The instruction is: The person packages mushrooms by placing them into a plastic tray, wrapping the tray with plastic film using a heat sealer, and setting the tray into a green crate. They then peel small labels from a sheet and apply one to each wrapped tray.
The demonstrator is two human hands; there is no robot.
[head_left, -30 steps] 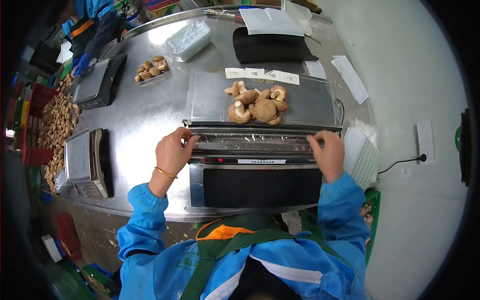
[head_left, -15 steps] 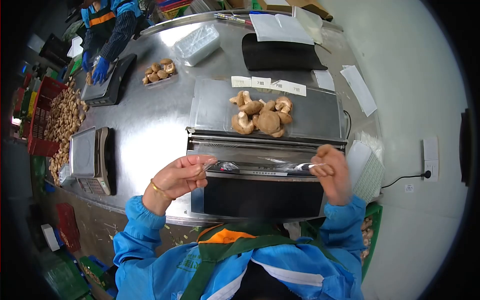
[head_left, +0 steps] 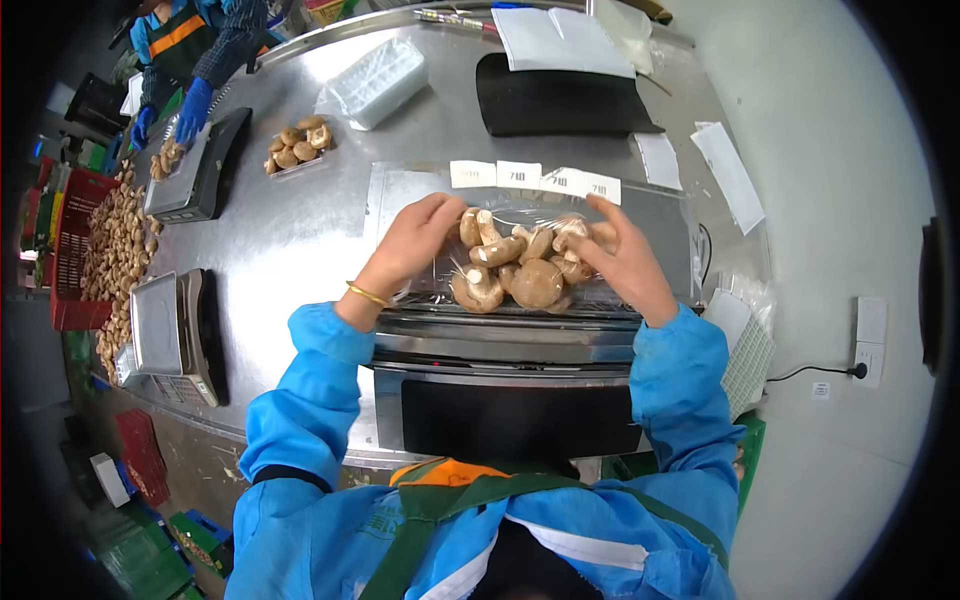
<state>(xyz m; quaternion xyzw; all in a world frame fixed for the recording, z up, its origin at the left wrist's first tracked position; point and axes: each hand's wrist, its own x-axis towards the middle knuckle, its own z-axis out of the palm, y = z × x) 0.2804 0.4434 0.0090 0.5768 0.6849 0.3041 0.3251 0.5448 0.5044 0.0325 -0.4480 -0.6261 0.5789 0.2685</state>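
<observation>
While film covers these mushrooms, a tray holds others.

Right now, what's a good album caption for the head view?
Clear film drapes over brown mushrooms between left hand and right hand.

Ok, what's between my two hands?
In the head view, a cluster of brown mushrooms, with clear film over it, lies between your left hand and right hand.

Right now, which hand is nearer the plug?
Right: the right hand is left of the plug; the left hand is farther left, beyond the film-covered mushrooms.
</observation>
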